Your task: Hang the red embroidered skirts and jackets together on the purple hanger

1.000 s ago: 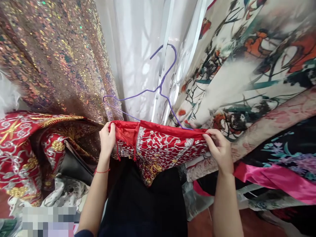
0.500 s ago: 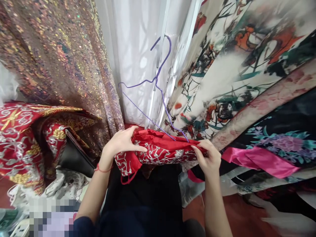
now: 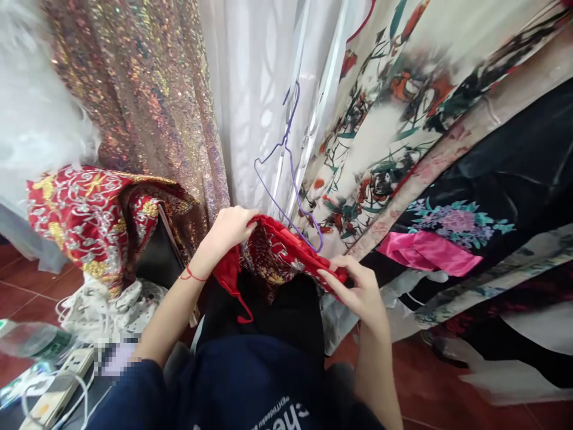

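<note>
My left hand (image 3: 230, 227) grips the left end of a red garment (image 3: 280, 254) with silver and gold embroidery. My right hand (image 3: 356, 286) pinches its right end, lower and nearer to me. The cloth is bunched between the two hands over my lap. A purple wire hanger (image 3: 289, 170) sticks up from the garment, its lower bar inside the fabric and its hook in front of a white sheer curtain (image 3: 255, 89).
A sequined gold curtain (image 3: 143, 101) hangs on the left. Another red embroidered cloth (image 3: 89, 215) lies heaped on the left. Floral printed fabrics (image 3: 403, 119) and a pink satin strip (image 3: 425, 251) fill the right. A power strip (image 3: 49, 394) and a plastic bottle (image 3: 31, 340) lie at bottom left.
The garment was stretched flat between my hands and is now bunched up. Both hands came closer together and lower. The hanger has turned edge-on.
</note>
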Demonstrator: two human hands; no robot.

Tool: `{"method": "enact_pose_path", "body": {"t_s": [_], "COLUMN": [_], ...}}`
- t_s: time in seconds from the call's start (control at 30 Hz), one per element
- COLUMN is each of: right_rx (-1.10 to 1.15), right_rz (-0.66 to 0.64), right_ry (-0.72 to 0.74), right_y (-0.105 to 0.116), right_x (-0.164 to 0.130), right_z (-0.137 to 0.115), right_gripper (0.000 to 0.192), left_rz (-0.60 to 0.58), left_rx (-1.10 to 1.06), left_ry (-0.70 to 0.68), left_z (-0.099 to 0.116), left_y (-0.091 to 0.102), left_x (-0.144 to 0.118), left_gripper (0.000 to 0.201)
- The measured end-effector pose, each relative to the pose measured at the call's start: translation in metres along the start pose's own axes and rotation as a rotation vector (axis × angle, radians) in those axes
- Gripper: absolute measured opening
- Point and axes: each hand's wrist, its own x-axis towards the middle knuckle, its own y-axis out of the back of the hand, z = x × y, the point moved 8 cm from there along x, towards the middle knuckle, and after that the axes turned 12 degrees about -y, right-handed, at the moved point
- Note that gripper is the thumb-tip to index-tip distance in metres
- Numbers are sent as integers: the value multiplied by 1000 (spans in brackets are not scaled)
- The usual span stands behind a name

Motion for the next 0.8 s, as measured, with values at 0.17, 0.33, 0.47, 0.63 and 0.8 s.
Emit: {"method": "enact_pose_path", "body": {"t_s": [0.17, 0.33, 0.47, 0.63, 0.8], "right_rx": [226, 507, 686, 841, 579], "right_rz": [-210, -181, -138, -60, -255], "right_ry": [62, 45, 188, 299, 172], "right_y": [-60, -78, -69, -52, -117], "right_x": [-27, -8, 25, 68, 74], "right_z": [-54, -81, -117, -98, -70], "right_gripper": [19, 22, 23, 44, 75], "left_rz": [33, 218, 474, 696, 790], "left_rx": [63, -193, -721, -1042, -1129], "left_ry": [11, -26, -53, 85, 217], "left_z": [-10, -27, -46, -87, -107], "left_y": [38, 81, 120, 164, 179], "left_x": [-18, -21, -9, 9, 23], "left_gripper": [32, 43, 43, 19, 10]}}
